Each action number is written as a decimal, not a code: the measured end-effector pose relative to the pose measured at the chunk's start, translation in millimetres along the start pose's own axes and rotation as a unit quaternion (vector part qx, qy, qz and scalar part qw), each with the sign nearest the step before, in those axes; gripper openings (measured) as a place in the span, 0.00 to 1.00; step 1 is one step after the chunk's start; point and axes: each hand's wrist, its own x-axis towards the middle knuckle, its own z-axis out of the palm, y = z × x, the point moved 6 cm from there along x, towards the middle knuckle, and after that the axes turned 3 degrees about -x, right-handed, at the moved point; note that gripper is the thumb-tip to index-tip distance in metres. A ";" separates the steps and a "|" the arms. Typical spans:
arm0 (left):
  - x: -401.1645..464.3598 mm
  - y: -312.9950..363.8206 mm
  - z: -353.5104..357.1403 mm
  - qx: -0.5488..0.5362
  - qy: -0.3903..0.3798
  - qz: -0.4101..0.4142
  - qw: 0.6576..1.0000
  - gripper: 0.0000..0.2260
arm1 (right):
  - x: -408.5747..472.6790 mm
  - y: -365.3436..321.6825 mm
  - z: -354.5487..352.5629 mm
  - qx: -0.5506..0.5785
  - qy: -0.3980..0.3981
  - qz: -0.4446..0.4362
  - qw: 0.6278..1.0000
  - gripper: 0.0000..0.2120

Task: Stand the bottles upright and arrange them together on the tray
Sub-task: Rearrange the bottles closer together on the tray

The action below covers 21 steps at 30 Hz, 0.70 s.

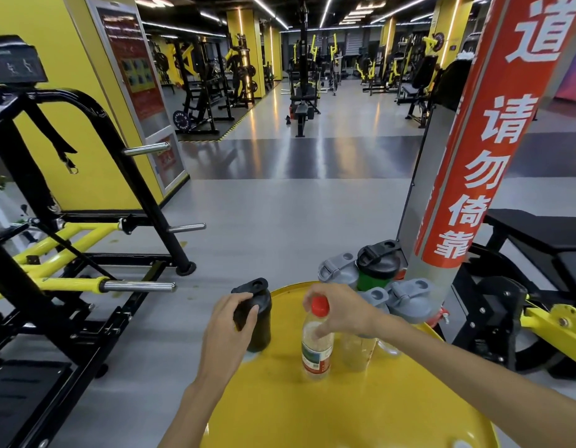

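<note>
left hand (230,321) grips black shaker (259,313) | right hand (340,310) pinches red-capped clear bottle (316,344), upright

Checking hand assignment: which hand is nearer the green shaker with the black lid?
Right. The right hand, gripping the red-capped bottle, sits just in front of the green shaker. The left hand holds the black shaker at the tray's left edge, farther away.

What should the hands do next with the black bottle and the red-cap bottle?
Probably slide the black bottle in the left hand inward, toward the red-cap bottle under the right hand. Both already stand upright on the yellow tray, but the black one sits at the left rim, apart from the grey-lidded shakers grouped at the back.
</note>
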 end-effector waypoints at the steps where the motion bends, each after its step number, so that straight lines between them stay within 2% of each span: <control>1: 5.9 -0.7 -0.6 0.030 -0.001 0.022 0.999 0.12 | -0.5 -2.3 -3.3 -0.008 -0.012 -0.005 1.000 0.21; 4: 25.8 -8.4 1.1 0.111 -0.033 0.047 0.992 0.23 | 0.4 -7.8 -10.5 -0.055 -0.037 -0.023 0.998 0.20; 6: 37.8 -18.1 3.6 0.147 -0.066 0.014 0.987 0.33 | 0.2 -10.0 -12.9 -0.074 -0.048 -0.031 0.996 0.20; 8: 46.4 -25.6 4.9 0.150 -0.092 -0.032 0.984 0.41 | -0.8 -9.2 -12.1 -0.081 -0.052 -0.034 0.995 0.20; 13: 58.2 -33.1 18.9 0.111 -0.176 -0.082 0.975 0.50 | -1.9 -7.1 -10.2 -0.106 -0.058 -0.040 0.992 0.20; 17: 58.9 -46.5 34.3 0.077 -0.212 -0.092 0.970 0.52 | -1.6 -8.4 -10.2 -0.118 -0.070 -0.052 0.989 0.21; 21: 63.8 -44.9 41.1 0.063 -0.175 -0.081 0.979 0.39 | -2.2 -9.0 -12.1 -0.116 -0.082 -0.067 0.988 0.28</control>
